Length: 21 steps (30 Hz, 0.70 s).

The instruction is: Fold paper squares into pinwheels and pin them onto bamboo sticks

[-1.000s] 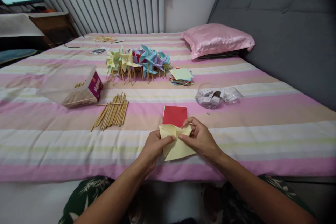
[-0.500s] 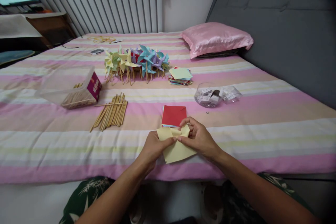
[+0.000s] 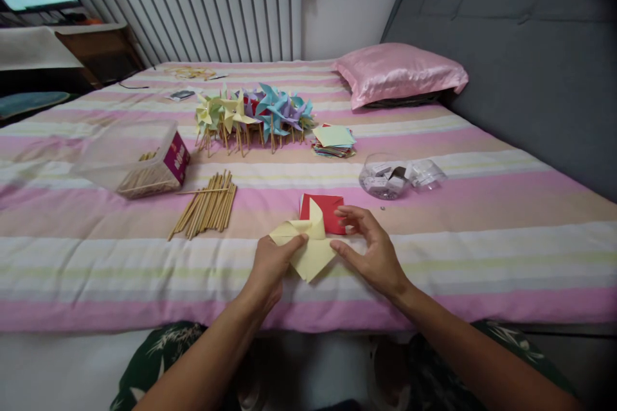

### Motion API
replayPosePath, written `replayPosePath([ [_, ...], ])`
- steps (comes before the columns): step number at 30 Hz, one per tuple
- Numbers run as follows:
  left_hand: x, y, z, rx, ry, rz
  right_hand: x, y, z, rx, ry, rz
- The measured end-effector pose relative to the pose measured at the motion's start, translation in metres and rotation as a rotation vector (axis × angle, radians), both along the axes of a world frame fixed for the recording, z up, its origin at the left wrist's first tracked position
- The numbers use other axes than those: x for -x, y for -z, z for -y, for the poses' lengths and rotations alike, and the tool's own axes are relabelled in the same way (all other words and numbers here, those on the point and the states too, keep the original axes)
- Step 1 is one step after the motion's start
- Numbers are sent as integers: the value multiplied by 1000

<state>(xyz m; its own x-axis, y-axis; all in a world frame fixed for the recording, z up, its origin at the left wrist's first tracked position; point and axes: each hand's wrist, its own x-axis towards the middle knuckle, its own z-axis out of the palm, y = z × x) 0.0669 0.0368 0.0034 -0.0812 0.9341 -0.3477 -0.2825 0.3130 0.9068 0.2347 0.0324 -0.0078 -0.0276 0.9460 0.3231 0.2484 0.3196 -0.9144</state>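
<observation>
A pale yellow paper pinwheel [image 3: 312,255], partly folded, is pinched in my left hand [image 3: 276,264], with the thumb pressing near its centre. One of its blades stands up, and another curls over to the left. My right hand [image 3: 370,252] is at the sheet's right corner, thumb tip at the paper's edge and fingers spread apart. Just behind the paper lies a small stack of square sheets with a red sheet [image 3: 332,209] on top. The fingers of my left hand under the paper are hidden.
Wooden sticks [image 3: 207,205] lie left, beside a clear plastic box [image 3: 120,154] of more sticks. Finished pinwheels [image 3: 260,112] stand behind, near a stack of coloured paper [image 3: 334,138]. A clear bowl [image 3: 383,180] with small packets and a pink pillow [image 3: 400,74] are right.
The paper has turned and shifted left with my left hand, and one blade now points up. My right hand has let go of the fold and spread its fingers.
</observation>
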Motion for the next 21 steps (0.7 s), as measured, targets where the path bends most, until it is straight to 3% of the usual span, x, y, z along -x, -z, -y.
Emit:
replayPosePath([
  [3,6,-3,-4,23,-86,47,1,0,6,-151,108,98],
  [11,8,-11,-3,127,-26,189,9,8,12,-127,-200,107],
  [21,2,-6,4,102,54,243,7,9,9,-104,-216,177],
])
